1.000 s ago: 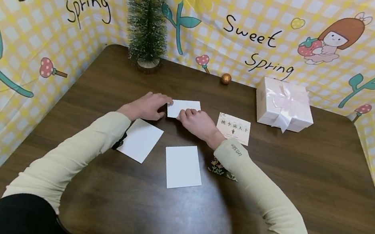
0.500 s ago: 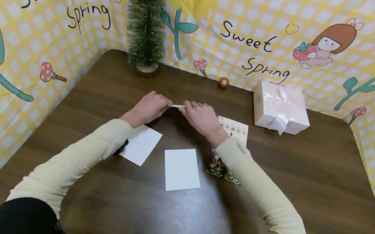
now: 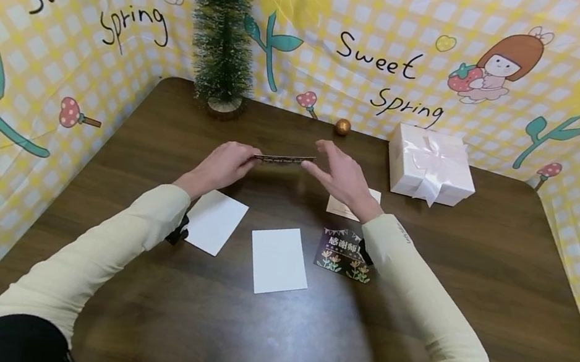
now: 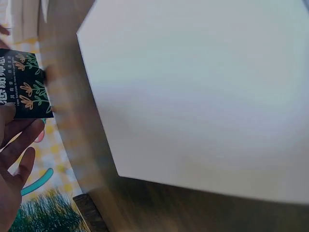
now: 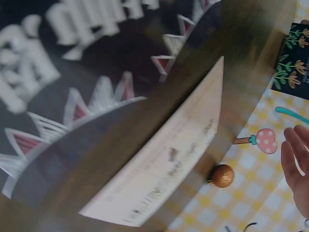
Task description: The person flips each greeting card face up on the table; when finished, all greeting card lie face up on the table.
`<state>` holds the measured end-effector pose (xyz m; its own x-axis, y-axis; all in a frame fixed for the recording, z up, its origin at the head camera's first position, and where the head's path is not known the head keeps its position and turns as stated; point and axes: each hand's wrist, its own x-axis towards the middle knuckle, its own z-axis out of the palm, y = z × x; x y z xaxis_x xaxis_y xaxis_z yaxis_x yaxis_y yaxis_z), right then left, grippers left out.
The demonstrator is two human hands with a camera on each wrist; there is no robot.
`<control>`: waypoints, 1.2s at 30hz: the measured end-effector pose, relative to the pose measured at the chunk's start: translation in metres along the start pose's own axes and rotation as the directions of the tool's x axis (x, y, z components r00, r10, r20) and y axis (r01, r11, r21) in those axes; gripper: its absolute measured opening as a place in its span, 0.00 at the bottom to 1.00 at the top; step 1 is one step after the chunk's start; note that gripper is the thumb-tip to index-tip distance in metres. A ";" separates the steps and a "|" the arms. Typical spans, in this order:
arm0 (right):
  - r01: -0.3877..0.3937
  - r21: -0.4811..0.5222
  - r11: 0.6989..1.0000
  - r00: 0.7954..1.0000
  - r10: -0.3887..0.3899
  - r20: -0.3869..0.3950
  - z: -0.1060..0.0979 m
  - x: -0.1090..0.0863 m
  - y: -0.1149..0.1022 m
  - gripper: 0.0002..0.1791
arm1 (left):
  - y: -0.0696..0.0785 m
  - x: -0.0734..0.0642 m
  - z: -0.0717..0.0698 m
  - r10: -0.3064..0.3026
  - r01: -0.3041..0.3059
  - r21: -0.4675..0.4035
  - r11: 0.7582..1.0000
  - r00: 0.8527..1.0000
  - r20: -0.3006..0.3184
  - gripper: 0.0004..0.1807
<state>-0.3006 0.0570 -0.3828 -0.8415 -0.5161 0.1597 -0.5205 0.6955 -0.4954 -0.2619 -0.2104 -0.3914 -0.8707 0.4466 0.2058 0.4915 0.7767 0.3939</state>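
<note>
My left hand [image 3: 221,167] pinches one end of a dark card [image 3: 284,159], raised over the far middle of the table and nearly edge-on in the head view. Orange flowers and white characters show on that card [image 4: 29,87] in the left wrist view, the left thumb lying over its face. At the card's other end is my right hand [image 3: 343,179], fingers extended and thumb tip near the edge. Another dark flowered card [image 3: 340,260] lies below my right wrist. Beyond it is a cream card [image 3: 339,207], partly hidden by the right hand and sleeve.
Two white cards lie nearer me, a left one [image 3: 216,223] beside my left wrist and a middle one [image 3: 280,261]. Along the back stand a small tinsel tree [image 3: 223,40], a copper-coloured ball [image 3: 342,127] and a white gift box [image 3: 430,164] with a ribbon bow.
The card came up off the table, white side showing at first, and has tilted so its dark printed side shows. My right hand has loosened from it and moved right.
</note>
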 end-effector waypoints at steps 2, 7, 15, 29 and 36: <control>-0.009 0.028 1.000 1.000 0.008 0.027 0.001 -0.003 0.005 0.35 | 0.003 0.000 -0.001 -0.013 0.014 -0.059 0.998 1.000 0.012 0.09; 0.033 0.076 0.997 0.999 -0.035 0.022 0.004 -0.007 0.012 0.21 | 0.015 0.002 -0.003 -0.026 0.035 -0.208 0.977 0.999 0.045 0.10; -0.004 0.152 0.988 0.996 0.017 -0.090 0.010 -0.015 0.012 0.10 | 0.026 0.007 0.003 -0.110 0.102 -0.356 0.929 0.994 0.000 0.10; -0.272 0.231 0.934 0.959 0.283 -0.015 0.018 -0.025 -0.004 0.16 | 0.034 0.015 0.021 -0.358 0.317 -0.409 0.856 0.934 -0.024 0.18; -0.297 0.094 0.950 0.953 0.289 0.086 0.025 -0.026 -0.005 0.20 | 0.033 0.014 0.030 -0.389 0.389 -0.308 0.868 0.919 0.062 0.18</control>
<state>-0.2724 0.0550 -0.4059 -0.9405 -0.3337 -0.0644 -0.2313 0.7673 -0.5981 -0.2573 -0.1654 -0.4029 -0.9906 0.1357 -0.0201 0.0833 0.7116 0.6976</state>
